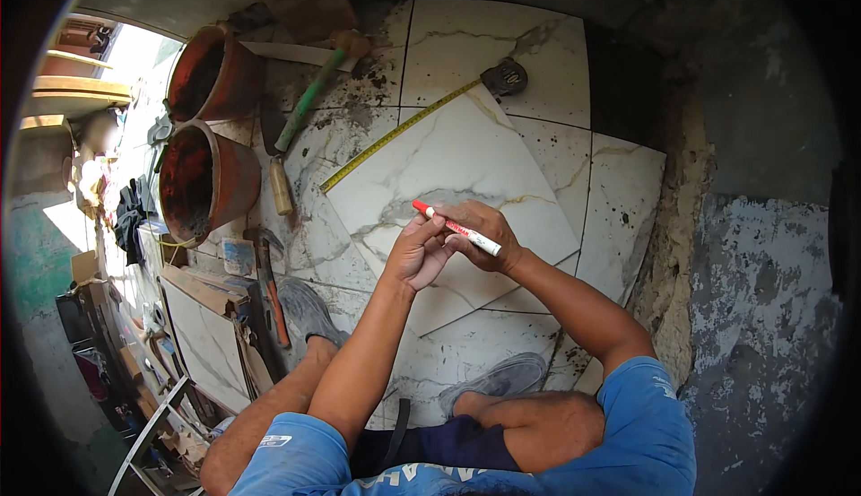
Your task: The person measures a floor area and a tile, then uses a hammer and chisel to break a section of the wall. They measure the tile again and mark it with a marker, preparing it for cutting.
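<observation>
A white marker with a red cap (480,240) is held in front of me, above a loose white marbled tile (475,151). My left hand (417,252) pinches it near the red cap. My right hand (489,227) has its fingers closed round the white body. The tile lies turned at an angle on top of the laid floor tiles. Along its upper left edge stretches a yellow tape blade (404,126), drawn out from a black tape measure (505,76) at the tile's far corner.
Two dirty buckets (238,178) stand at the left. Near them lie a green-handled hammer (309,101), a wooden-handled tool (281,187) and an orange-handled hammer (273,294). Stacked tiles and cardboard (206,335) are at lower left. A rough wall (753,299) rises on the right.
</observation>
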Demonstrator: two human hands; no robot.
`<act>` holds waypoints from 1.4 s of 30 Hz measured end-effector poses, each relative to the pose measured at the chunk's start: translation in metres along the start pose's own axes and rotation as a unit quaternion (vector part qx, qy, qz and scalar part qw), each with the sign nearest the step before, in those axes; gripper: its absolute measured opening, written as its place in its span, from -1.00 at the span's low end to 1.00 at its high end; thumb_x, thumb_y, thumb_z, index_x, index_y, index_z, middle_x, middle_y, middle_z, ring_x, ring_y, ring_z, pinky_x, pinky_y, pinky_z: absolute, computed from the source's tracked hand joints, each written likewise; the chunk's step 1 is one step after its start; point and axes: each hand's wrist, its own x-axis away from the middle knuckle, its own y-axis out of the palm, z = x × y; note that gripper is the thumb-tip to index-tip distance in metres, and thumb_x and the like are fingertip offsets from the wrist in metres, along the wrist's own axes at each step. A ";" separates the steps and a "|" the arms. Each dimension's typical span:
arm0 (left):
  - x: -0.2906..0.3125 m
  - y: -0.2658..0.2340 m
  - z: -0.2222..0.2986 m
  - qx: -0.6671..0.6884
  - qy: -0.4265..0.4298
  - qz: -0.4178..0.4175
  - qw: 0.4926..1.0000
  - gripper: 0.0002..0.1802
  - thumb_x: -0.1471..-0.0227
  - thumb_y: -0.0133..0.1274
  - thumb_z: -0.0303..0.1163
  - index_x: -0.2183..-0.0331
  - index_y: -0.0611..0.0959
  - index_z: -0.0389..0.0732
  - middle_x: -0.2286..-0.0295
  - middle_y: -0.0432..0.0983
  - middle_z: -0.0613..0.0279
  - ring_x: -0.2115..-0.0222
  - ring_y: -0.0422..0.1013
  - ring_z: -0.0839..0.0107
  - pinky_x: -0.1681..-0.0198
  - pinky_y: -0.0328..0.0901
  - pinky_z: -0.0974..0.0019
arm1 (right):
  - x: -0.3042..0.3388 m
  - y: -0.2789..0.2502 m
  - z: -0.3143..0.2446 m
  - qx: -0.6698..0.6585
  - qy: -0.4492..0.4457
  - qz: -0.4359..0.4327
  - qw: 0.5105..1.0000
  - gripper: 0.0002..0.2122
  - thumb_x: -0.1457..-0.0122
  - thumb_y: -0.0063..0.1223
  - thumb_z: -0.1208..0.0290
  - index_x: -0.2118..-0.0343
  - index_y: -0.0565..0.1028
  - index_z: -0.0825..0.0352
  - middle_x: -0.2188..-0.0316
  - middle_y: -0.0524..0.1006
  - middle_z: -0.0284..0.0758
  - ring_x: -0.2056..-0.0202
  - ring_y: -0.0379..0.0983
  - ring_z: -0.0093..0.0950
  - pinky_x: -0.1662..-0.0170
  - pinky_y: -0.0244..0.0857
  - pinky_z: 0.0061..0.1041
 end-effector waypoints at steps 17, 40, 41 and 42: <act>0.022 0.013 0.022 -0.477 0.041 -0.076 0.875 -0.78 -0.20 0.13 -0.32 0.21 0.53 -0.24 0.32 0.51 0.33 0.27 0.40 0.55 0.12 0.34 0.39 | 0.002 -0.016 -0.038 -0.266 0.324 0.012 0.908 -0.39 -0.29 -0.18 -0.28 0.53 0.37 0.30 0.62 0.32 -0.45 0.54 0.22 -0.59 0.43 0.20 -0.52; 0.025 0.030 -0.026 -0.670 0.095 -0.021 0.736 -0.81 -0.03 0.13 -0.46 0.54 0.57 -0.36 0.66 0.49 0.17 0.61 0.39 0.42 0.50 0.29 0.29 | -0.007 -0.048 -0.057 -0.213 0.277 -0.132 0.927 -0.65 -0.18 0.12 0.23 0.56 0.31 0.38 0.66 0.30 -0.29 0.56 0.20 -0.47 0.45 0.17 -0.38; 0.029 0.030 -0.024 -0.659 0.062 -0.022 0.749 -0.73 -0.03 0.14 -0.42 0.61 0.49 -0.31 0.70 0.36 0.32 0.62 0.24 0.54 0.54 0.23 0.32 | -0.010 -0.055 -0.062 -0.205 0.271 -0.163 0.927 -0.64 -0.18 0.11 0.23 0.57 0.30 0.38 0.66 0.28 -0.30 0.56 0.19 -0.47 0.45 0.15 -0.38; 0.030 0.028 -0.023 -0.669 0.008 -0.042 0.742 -0.69 -0.03 0.16 -0.42 0.64 0.44 -0.26 0.70 0.32 0.37 0.62 0.20 0.57 0.55 0.18 0.33 | -0.013 -0.063 -0.065 -0.195 0.264 -0.191 0.925 -0.64 -0.18 0.11 0.23 0.58 0.29 0.37 0.66 0.27 -0.31 0.56 0.18 -0.47 0.45 0.14 -0.37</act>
